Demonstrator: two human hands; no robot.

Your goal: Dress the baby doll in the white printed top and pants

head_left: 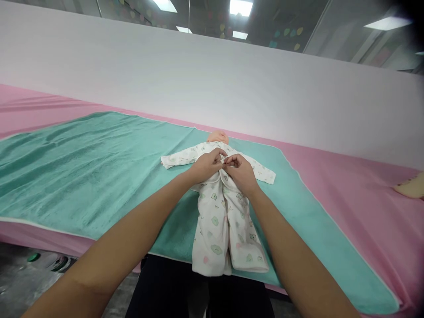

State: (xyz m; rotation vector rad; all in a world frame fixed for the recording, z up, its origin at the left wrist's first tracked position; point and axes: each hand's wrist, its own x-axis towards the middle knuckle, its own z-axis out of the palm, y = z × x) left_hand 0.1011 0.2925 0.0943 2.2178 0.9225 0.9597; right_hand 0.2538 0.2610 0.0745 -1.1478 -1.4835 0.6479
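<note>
A baby doll (217,136) lies on its back on a teal towel (99,176), dressed in a white romper (225,221) with small green and pink prints. Its sleeves spread out to both sides and the legs point toward me. My left hand (207,165) and my right hand (240,172) meet at the doll's chest. Both hands are closed in a pinch on the front edges of the romper near the collar. The doll's chest is hidden under my hands.
The towel covers a pink sheet (357,190) on a long table. A white wall panel (212,84) rises behind it. A pale yellow object (412,187) lies at the right edge. Grey floor (29,274) shows at the lower left.
</note>
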